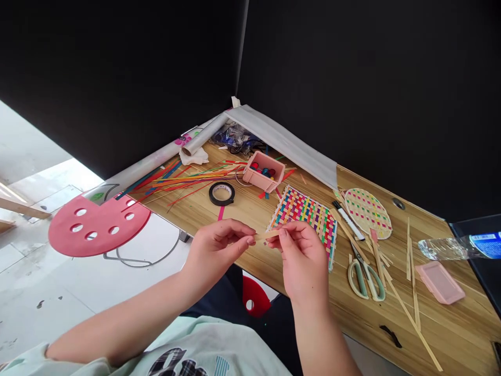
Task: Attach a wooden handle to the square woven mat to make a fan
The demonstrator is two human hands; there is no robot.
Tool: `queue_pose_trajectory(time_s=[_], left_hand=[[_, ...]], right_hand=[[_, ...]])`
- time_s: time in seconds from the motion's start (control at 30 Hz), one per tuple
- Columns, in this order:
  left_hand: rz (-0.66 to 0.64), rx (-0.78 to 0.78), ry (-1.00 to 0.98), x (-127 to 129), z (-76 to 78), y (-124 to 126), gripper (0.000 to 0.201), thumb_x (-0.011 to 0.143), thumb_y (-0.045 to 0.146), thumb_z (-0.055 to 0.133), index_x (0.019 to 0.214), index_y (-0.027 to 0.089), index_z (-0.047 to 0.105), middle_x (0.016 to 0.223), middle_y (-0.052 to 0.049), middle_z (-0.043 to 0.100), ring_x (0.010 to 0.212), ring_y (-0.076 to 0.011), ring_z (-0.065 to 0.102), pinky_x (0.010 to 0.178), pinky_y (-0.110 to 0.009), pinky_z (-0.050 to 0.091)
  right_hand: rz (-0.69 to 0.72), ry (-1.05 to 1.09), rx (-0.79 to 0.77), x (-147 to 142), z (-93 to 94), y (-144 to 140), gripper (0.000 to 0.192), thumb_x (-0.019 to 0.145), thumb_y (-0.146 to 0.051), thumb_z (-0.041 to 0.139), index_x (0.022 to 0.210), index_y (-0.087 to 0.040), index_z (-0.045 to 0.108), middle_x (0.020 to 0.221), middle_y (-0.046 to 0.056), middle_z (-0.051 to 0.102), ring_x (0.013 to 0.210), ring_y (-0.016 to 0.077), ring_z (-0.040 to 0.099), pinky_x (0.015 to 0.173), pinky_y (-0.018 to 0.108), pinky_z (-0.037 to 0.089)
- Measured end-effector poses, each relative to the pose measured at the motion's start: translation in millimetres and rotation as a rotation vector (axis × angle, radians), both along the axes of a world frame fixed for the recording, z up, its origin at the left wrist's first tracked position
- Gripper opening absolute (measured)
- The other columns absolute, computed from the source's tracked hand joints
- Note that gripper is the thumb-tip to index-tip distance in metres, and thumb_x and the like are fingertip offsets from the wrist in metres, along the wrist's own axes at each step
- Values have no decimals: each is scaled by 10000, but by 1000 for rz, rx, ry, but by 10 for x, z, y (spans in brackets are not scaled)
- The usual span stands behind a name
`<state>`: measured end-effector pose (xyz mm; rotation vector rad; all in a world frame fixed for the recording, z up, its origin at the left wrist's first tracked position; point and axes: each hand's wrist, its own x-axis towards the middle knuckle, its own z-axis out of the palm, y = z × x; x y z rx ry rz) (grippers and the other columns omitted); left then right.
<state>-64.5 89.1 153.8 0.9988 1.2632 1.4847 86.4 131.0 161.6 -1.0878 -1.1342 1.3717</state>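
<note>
Both hands, left and right, are pinching one pale strip by its ends, above the bench's near edge, beside the woven mat.

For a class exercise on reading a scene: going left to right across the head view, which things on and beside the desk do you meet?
Red stool → tape roll → pink box → woven mat → scissors → pink case → bottle.

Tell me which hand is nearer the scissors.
Right. The right hand is just left of the scissors, over the woven mat. The left hand is farther left, past the table edge, sharing a thin strip.
</note>
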Motion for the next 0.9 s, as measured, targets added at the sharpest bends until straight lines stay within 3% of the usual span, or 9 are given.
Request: queue_pose_trajectory(time_s=[0.1, 0.23, 0.4, 0.53, 0.57, 0.63, 0.67, 0.77, 0.9], left_hand=[[-29, 20, 58, 55, 33, 18, 101, 766, 247, 704, 824, 165, 695, 781, -40, 717, 702, -133, 673, 650, -213, 537], [-185, -6, 201, 83, 51, 93, 190, 784, 291, 677, 927, 168, 701, 830, -45, 721, 757, -147, 667, 671, -222, 529], [-403, -153, 462, 131, -5, 292, 237, 782, 390, 640, 791, 169, 726, 735, -39, 713, 650, -144, 620, 595, -229, 463], [-565, -193, 506, 244, -51, 421, 175, 744, 336, 642, 733, 173, 702, 690, -14, 687, 620, -131, 592, 591, -224, 441], [-576, -198, 505, 273, -64, 439, 171, 743, 334, 639, 716, 173, 688, 670, -7, 671, 610, -125, 576, 584, -222, 429], [-556, -203, 457, 322, -96, 470, 194, 743, 359, 641, 700, 171, 661, 645, 5, 636, 593, -114, 542, 566, -220, 403], [-537, -205, 414, 342, -113, 485, 211, 737, 377, 649, 703, 169, 650, 640, 9, 621, 588, -110, 529, 560, -220, 393], [-500, -207, 252, 396, -142, 546, 252, 705, 405, 688, 716, 162, 620, 647, 7, 614, 582, -106, 519, 567, -226, 401], [-468, -167, 36, 487, -71, 655, 277, 699, 404, 715, 697, 165, 575, 643, 14, 601, 577, -101, 525, 576, -230, 434]], right_hand=[[-19, -35, 34, 105, 23, 2, 151, 811, -308, 729, 822, -192, 631, 801, 10, 702, 656, 113, 669, 666, 257, 579], [5, -107, 87, 208, 23, 3, 117, 820, -289, 712, 810, -199, 638, 754, 10, 708, 651, 118, 671, 667, 251, 578], [118, -192, 76, 319, -70, 0, 92, 828, -280, 671, 812, -205, 620, 723, 3, 698, 650, 136, 678, 655, 265, 572], [256, -440, 76, 764, -99, 296, 175, 830, -333, 637, 958, -215, 654, 861, 42, 721, 733, 182, 695, 682, 318, 567], [198, -572, 111, 953, -95, 438, 207, 846, -333, 604, 1009, -217, 657, 912, 56, 724, 804, 197, 697, 725, 333, 558], [-123, -1009, 182, 1368, -97, 772, 197, 877, -319, 530, 982, -223, 666, 968, 60, 723, 867, 197, 677, 807, 339, 515], [-210, -1106, 157, 1566, -110, 940, 180, 869, -273, 521, 941, -201, 669, 969, 84, 719, 898, 220, 661, 857, 373, 480], [-232, -1240, 60, 1984, -202, 1324, 93, 752, -155, 603, 663, -182, 617, 712, 70, 684, 805, 239, 639, 877, 402, 426], [-205, -1303, 63, 2077, -281, 1423, 176, 705, -80, 599, 585, -189, 531, 652, 50, 635, 805, 219, 619, 920, 398, 374]])
